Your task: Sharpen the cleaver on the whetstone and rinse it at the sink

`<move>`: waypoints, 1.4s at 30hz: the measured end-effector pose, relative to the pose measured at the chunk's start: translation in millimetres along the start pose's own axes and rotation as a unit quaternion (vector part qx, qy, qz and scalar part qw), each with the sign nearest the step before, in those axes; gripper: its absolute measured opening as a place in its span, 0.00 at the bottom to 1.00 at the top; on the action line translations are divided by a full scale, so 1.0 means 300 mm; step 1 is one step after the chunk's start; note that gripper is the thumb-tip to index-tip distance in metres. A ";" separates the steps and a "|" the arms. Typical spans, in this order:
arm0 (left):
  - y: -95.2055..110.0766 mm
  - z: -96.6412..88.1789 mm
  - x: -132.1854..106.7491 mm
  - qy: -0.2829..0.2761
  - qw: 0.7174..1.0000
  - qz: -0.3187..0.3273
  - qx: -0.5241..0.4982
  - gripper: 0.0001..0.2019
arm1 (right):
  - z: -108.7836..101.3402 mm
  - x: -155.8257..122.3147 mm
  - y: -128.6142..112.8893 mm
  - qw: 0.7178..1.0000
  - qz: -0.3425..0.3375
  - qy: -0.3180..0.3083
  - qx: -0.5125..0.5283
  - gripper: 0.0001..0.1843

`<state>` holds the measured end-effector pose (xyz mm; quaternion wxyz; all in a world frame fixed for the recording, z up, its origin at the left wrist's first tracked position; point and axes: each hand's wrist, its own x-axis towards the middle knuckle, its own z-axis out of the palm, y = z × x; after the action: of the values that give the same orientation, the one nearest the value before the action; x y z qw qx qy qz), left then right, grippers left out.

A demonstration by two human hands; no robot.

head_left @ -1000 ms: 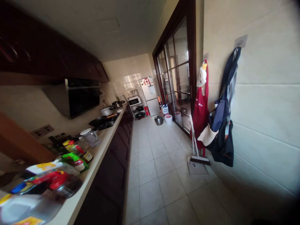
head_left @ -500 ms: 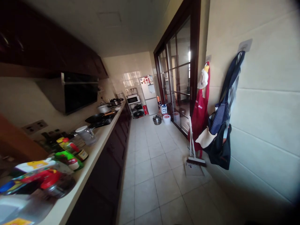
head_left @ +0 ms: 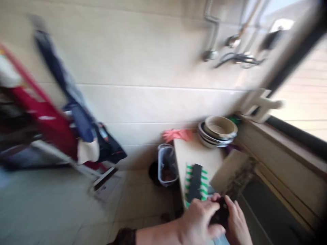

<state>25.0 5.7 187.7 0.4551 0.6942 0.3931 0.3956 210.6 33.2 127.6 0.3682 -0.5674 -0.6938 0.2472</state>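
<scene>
Both of my hands are over the counter (head_left: 190, 153) at the lower right, close together. My left hand (head_left: 200, 216) has its fingers bent round a small dark, rounded object (head_left: 221, 215), whose kind I cannot make out because of blur. From the other side, my right hand (head_left: 237, 219) grips the same object. Just beyond my left hand lies a long flat black piece (head_left: 196, 180) on a green-and-white striped cloth (head_left: 188, 177).
A stack of bowls (head_left: 221, 127) and pink rubber gloves (head_left: 177, 135) sit at the counter's far end. A lined trash bin (head_left: 167, 165) stands beside it. Aprons (head_left: 87, 126) hang on the wall, with a broom (head_left: 104, 178) below. At right, a board (head_left: 228, 170) leans by the window.
My view has swung right, from the long kitchen aisle and stove counter to the wall and window corner. Both hands have come into view, holding the dark object.
</scene>
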 end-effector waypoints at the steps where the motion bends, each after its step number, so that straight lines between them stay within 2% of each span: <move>1: -0.008 -0.023 0.018 -0.017 0.999 -0.006 -0.037 0.15 | -0.024 -0.022 -0.006 0.993 0.072 0.018 0.095 0.17; 2: -0.019 -0.050 0.035 -0.009 0.997 -0.031 -0.064 0.20 | -0.040 -0.041 -0.017 0.974 0.129 0.027 0.184 0.20; 3: -0.032 -0.077 0.052 0.027 0.995 -0.053 -0.080 0.24 | -0.052 -0.058 -0.029 0.940 0.184 0.025 0.287 0.23; 5: -0.058 -0.113 0.089 0.041 0.989 -0.072 -0.120 0.29 | -0.072 -0.096 -0.052 0.848 0.260 -0.020 0.462 0.29; 7: -0.078 -0.107 0.129 -0.004 0.982 -0.083 -0.169 0.33 | -0.092 -0.144 -0.063 0.732 0.302 -0.091 0.604 0.34; 8: -0.085 -0.090 0.148 -0.040 0.976 -0.087 -0.195 0.34 | -0.103 -0.171 -0.065 0.698 0.307 -0.114 0.637 0.36; 9: -0.088 -0.066 0.165 -0.075 0.969 -0.092 -0.218 0.35 | -0.114 -0.196 -0.066 0.680 0.310 -0.124 0.653 0.36; 11: -0.087 -0.010 0.192 -0.131 0.953 -0.099 -0.253 0.36 | -0.139 -0.238 -0.073 0.673 0.317 -0.110 0.659 0.33; 13: -0.079 0.037 0.208 -0.164 0.942 -0.104 -0.274 0.35 | -0.166 -0.261 -0.088 0.687 0.318 -0.084 0.648 0.28; 17: -0.066 0.077 0.224 -0.181 0.928 -0.127 -0.300 0.35 | -0.206 -0.264 -0.120 0.714 0.300 -0.086 0.627 0.24; 25: -0.096 0.098 0.252 -0.139 0.925 -0.130 -0.328 0.32 | -0.194 -0.243 -0.122 0.699 0.298 -0.090 0.644 0.25; 36: -0.132 0.068 0.256 -0.134 0.921 -0.145 -0.335 0.32 | -0.208 -0.204 -0.155 0.692 0.313 -0.103 0.642 0.25; 42: -0.131 0.056 0.248 -0.147 0.923 -0.132 -0.330 0.33 | -0.180 -0.201 -0.127 0.687 0.309 -0.096 0.651 0.23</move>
<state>61.0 78.5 160.3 0.7587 0.4972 0.2571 0.3333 235.4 -38.2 175.6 0.4792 -0.3411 -0.1759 0.7894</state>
